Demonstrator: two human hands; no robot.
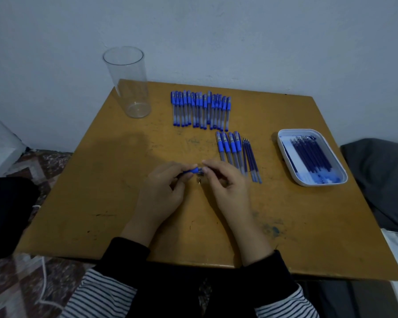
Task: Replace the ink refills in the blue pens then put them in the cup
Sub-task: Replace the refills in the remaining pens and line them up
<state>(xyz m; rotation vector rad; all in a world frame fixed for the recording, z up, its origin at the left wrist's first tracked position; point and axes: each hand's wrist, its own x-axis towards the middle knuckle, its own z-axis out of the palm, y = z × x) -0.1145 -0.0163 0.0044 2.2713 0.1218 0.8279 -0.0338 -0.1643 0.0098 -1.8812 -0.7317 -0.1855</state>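
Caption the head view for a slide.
Left hand and right hand grip one blue pen; clear cup empty, refills in white tray.

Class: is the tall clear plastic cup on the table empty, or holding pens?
Empty. The tall clear plastic cup stands upright, and its see-through wall shows only a bare bottom, nothing inside.

I take my bearings from the grip, where the left hand (pixel 163 193) and right hand (pixel 225 187) pinch one blue pen (pixel 191 171) above the worn wooden table (pixel 115 203). Far beyond it to the left stands a clear cup (pixel 129 83). Straight beyond lies a long row of capped pens (pixel 200 110). Just right of the grip lie four more pens (pixel 229 148), with loose refills (pixel 251 159) beside them. Well to the right sits a white tray (pixel 283 143) holding refills. I see ink smudges (pixel 271 230) nearer, rightward.
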